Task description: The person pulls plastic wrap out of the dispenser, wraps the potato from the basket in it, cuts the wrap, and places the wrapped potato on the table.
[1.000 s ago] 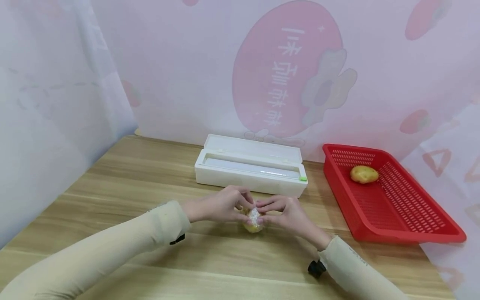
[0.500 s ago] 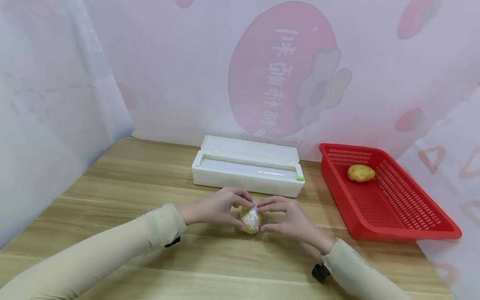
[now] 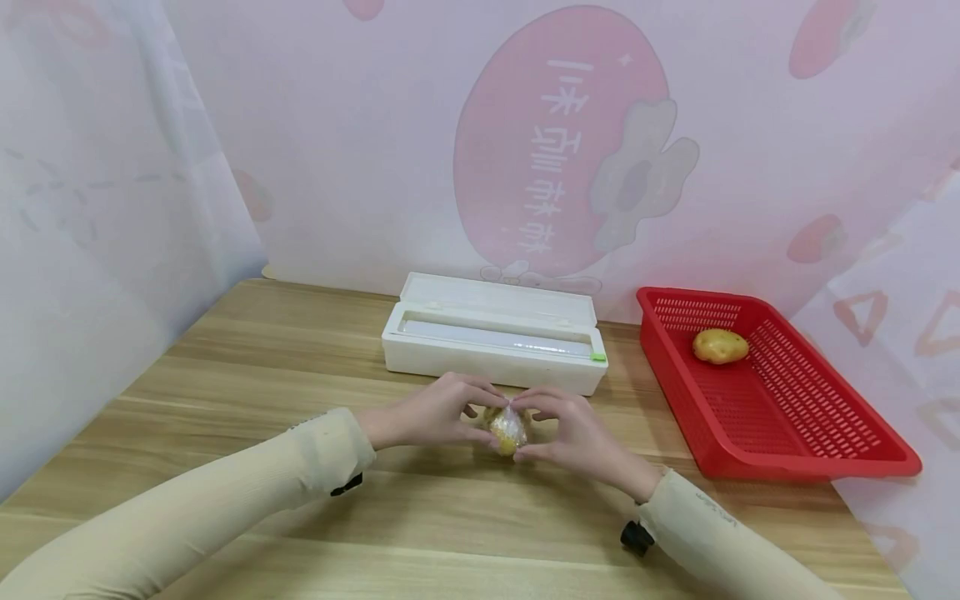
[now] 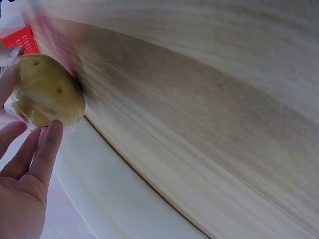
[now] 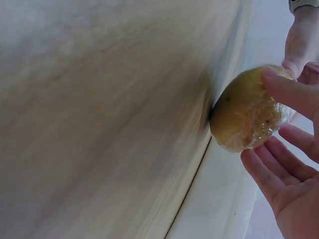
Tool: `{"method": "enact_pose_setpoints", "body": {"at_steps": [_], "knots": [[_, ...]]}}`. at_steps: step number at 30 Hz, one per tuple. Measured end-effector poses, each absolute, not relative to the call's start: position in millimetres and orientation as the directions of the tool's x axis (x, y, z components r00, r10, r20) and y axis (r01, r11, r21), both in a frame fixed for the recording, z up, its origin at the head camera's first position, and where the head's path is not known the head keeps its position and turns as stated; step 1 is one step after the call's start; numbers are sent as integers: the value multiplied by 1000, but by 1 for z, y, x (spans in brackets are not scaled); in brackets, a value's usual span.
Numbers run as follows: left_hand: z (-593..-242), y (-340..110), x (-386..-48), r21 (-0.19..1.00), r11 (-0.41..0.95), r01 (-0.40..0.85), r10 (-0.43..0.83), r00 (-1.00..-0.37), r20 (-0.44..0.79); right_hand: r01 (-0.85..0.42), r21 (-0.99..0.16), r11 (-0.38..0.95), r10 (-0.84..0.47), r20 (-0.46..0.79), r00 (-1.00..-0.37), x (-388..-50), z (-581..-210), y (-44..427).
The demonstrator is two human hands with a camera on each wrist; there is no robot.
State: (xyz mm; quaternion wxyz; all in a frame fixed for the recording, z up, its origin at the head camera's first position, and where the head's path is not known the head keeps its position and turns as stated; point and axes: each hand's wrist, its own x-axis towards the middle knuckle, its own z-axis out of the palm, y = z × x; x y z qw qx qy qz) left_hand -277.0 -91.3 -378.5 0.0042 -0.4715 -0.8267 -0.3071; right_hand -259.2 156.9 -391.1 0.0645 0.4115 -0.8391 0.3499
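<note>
Holds a film-wrapped potato point(image 3: 507, 434) between the left hand point(image 3: 438, 414) and the right hand point(image 3: 573, 429), near the middle of the wood-grain table point(image 3: 420, 533), just in front of a long white box point(image 3: 495, 364). Pinches the clear film at the top of it with the fingertips of both hands, close together there, and rests both thumbs lower down on the near side. Has the box set between the hands and the far edge of the table, with its lid point(image 3: 498, 298) raised, a glossy pale roll point(image 3: 498, 335) inside and a green tab point(image 3: 597, 357) at the right end. Has a red basket point(image 3: 821, 468) along the right edge, with a second potato point(image 3: 721, 346) inside toward the far end. Faces a backdrop point(image 3: 337, 150) behind the far edge, printed with a large pink shape point(image 3: 502, 125) and a column of pale characters point(image 3: 555, 158), too stylised to read with certainty. Wears pale sleeves, with dark lettering on the right sleeve point(image 3: 735, 533), too small to read.
</note>
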Motion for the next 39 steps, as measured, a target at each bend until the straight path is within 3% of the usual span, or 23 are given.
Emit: {"method": "enact_pose_setpoints", "body": {"at_steps": [7,10,16,22,27,34,37,39], "knots": [[-381,-90,-279,510,373,775,766,-568,301,-689,-613,387,-634,366,-681,-265,-387,154],[-382,-90,-282,571,362,737,742,-599,303,-631,-672,386,-622,315,-717,-267,-384,154],[-374,-93,-283,814,320,484,662,-730,173,-436,-824,362,-563,179,-807,-269,-373,160],[-371,-89,-280,933,244,266,617,-784,63,-319,-873,370,-549,71,-833,-265,-362,159],[-371,-87,-274,955,247,165,574,-819,-7,-265,-881,391,-548,9,-837,-265,-364,156],[-378,-86,-269,926,362,110,519,-848,-103,-169,-911,377,-567,-82,-819,-269,-376,153],[-383,-85,-267,901,408,146,508,-856,-91,-154,-906,394,-559,-104,-822,-269,-383,151],[-385,-84,-266,861,452,234,512,-858,-35,-164,-900,405,-539,-90,-837,-269,-387,149]]}}
